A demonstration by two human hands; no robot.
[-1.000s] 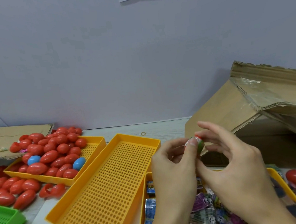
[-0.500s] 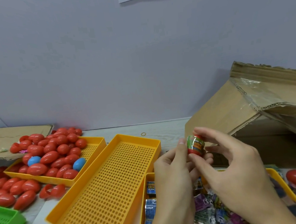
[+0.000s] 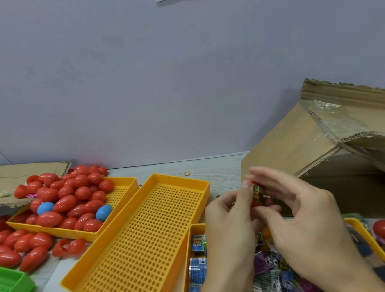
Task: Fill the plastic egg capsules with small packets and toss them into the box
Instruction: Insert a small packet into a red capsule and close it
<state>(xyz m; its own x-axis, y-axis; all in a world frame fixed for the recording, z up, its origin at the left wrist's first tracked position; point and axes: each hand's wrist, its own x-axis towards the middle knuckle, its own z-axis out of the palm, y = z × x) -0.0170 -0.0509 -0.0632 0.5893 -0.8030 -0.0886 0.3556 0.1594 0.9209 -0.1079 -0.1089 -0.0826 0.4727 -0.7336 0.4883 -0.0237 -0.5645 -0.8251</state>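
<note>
Your left hand (image 3: 229, 222) and right hand (image 3: 304, 217) both pinch one small packet (image 3: 256, 190) — above the yellow tray (image 3: 192, 251) of packets, cardboard box (image 3: 303, 139) just beyond.

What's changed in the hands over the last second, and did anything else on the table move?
Both hands, left hand and right hand, have dropped slightly while working the small packet: first pinched edge-on, then turned label-out, now edge-on again against a red capsule half. Nothing was let go. The empty yellow tray, tray of red eggs, packet tray and cardboard box stayed put.
</note>
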